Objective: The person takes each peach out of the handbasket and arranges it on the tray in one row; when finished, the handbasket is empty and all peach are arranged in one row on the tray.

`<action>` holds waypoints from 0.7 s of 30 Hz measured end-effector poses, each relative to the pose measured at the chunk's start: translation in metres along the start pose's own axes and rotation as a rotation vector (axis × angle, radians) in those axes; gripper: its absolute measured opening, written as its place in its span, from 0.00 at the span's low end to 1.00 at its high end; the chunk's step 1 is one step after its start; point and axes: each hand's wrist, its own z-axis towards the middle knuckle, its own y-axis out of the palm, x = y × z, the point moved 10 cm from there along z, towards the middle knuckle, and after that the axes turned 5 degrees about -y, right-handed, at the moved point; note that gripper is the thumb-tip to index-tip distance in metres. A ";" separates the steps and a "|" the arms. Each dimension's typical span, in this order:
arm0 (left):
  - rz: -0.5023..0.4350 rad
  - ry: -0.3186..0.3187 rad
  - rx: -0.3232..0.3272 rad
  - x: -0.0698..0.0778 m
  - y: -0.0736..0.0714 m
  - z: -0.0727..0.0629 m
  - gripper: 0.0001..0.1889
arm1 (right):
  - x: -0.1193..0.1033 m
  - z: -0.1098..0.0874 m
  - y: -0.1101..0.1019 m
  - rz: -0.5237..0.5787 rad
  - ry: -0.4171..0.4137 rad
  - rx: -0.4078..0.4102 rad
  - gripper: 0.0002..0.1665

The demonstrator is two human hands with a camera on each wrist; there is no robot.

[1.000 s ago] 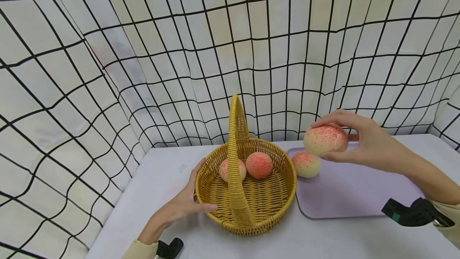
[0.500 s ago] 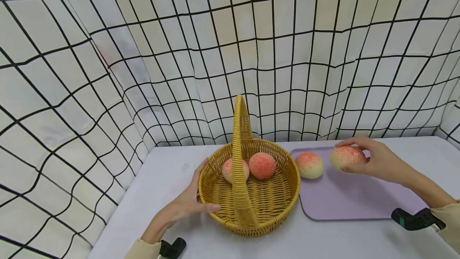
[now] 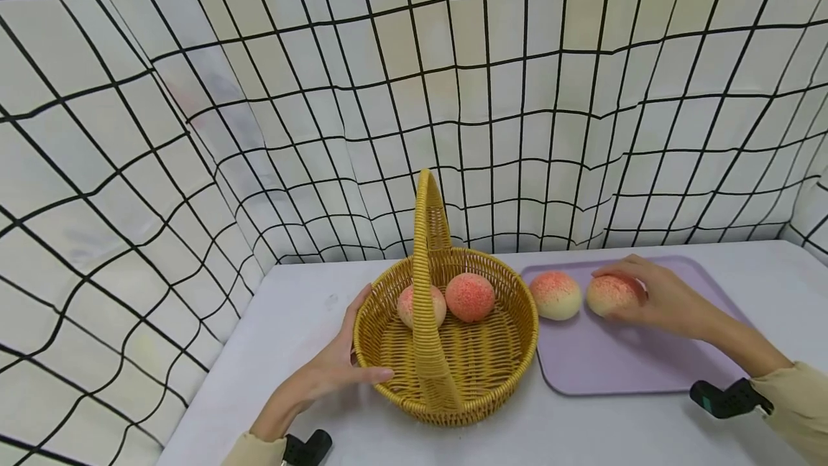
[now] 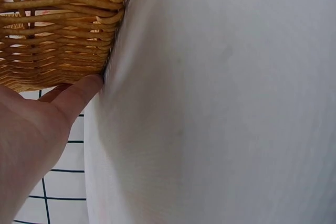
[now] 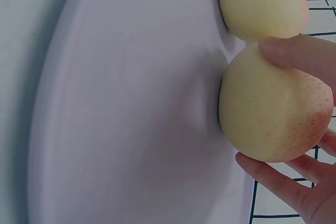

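A yellow wicker basket with a tall arched handle stands on the table. In it lie a deep pink peach and a paler peach, the latter partly behind the handle. My left hand rests against the basket's left side, fingers along the outer wall, thumb reaching across the near rim; a fingertip touches the base in the left wrist view. My right hand holds a pale peach with a red blush between thumb and fingers, low on the lilac tray. Another peach sits beside it.
The tray lies just right of the basket on a white table. A black net over white cloth rises behind and to the left. Black devices are strapped to both wrists.
My right hand has lowered the peach from the air onto the tray, near the other peach, which now shows fully. My left hand keeps its place at the basket.
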 end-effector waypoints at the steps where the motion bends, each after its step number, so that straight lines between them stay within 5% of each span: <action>1: 0.000 0.000 -0.001 0.000 0.000 0.000 0.71 | 0.001 0.000 0.000 0.013 0.004 0.001 0.36; 13: -0.002 -0.005 -0.003 -0.002 0.000 0.001 0.70 | 0.017 0.001 0.006 0.138 0.143 -0.053 0.37; 21: -0.012 -0.001 -0.004 -0.001 -0.001 0.001 0.69 | 0.017 0.001 0.005 0.140 0.119 -0.060 0.37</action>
